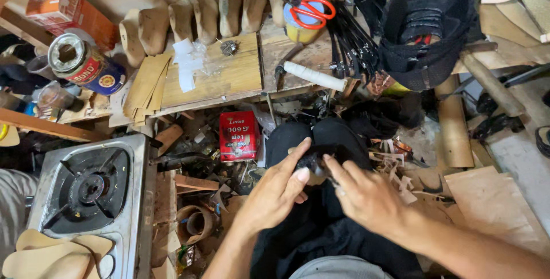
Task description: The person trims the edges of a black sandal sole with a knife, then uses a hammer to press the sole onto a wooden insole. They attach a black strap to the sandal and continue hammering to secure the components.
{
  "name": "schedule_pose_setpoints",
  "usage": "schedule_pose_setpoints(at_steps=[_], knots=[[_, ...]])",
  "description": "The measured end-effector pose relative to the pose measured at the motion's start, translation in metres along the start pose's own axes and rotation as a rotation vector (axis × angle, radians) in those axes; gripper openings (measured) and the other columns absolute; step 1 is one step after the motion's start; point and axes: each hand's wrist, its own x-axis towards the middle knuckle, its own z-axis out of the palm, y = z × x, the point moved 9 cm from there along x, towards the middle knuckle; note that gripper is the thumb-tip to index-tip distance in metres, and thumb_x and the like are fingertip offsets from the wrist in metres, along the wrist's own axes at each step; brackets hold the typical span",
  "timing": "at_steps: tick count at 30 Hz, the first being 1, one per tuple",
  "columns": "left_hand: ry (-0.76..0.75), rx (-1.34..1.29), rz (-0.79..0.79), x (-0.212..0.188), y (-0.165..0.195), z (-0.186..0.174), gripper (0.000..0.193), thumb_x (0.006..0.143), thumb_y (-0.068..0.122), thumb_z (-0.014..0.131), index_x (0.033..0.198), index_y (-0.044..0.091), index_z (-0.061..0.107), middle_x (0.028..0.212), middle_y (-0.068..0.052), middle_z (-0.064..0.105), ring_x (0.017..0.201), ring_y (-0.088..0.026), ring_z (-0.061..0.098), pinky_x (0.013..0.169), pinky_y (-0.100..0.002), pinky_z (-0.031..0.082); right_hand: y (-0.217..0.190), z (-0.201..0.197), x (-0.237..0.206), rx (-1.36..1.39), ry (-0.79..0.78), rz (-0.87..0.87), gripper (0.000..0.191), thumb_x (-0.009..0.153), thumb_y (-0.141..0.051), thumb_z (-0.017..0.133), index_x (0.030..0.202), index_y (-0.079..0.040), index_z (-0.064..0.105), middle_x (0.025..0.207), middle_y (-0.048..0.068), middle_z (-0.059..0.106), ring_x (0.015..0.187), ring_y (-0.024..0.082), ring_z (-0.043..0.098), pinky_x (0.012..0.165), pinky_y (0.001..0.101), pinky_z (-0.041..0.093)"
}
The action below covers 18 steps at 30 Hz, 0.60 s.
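Observation:
My left hand (277,192) and my right hand (362,194) meet over my lap and both grip a small black shoe piece (321,158). The left thumb presses on its near end while the right fingers pinch its right side. The piece rests on a pale wooden form, mostly hidden under my fingers. Black cloth (321,227) covers my knees beneath it.
A low wooden workbench (229,75) ahead bears wooden shoe lasts (206,15), red-handled scissors (309,10), a hammer (309,73) and black straps (355,38). A gas stove (86,190) with insoles stands left, a red can (238,136) on the scrap-strewn floor, a black basket (427,27) right.

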Motion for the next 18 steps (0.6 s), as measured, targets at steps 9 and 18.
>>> schedule_pose_setpoints(at_steps=[9, 18], knots=[[0.323, 0.268, 0.207, -0.005, 0.005, 0.005, 0.035, 0.106, 0.014, 0.047, 0.138, 0.002, 0.053, 0.124, -0.025, 0.069, 0.1, -0.047, 0.07, 0.084, -0.05, 0.057, -0.004, 0.017, -0.014, 0.124, 0.146, 0.014, 0.071, 0.076, -0.005, 0.07, 0.143, 0.002, 0.048, 0.093, 0.016, 0.062, 0.073, 0.036, 0.067, 0.061, 0.0444, 0.055], [0.277, 0.27, 0.172, -0.007, 0.006, 0.018, 0.039, 0.102, 0.012, 0.049, 0.14, 0.003, 0.05, 0.127, -0.023, 0.068, 0.097, -0.047, 0.07, 0.081, -0.05, 0.057, 0.008, -0.011, -0.008, 0.299, -0.386, 0.214, 0.064, 0.088, -0.012, 0.061, 0.148, -0.007, 0.042, 0.106, 0.014, 0.063, 0.088, 0.038, 0.066, 0.074, 0.0475, 0.052]])
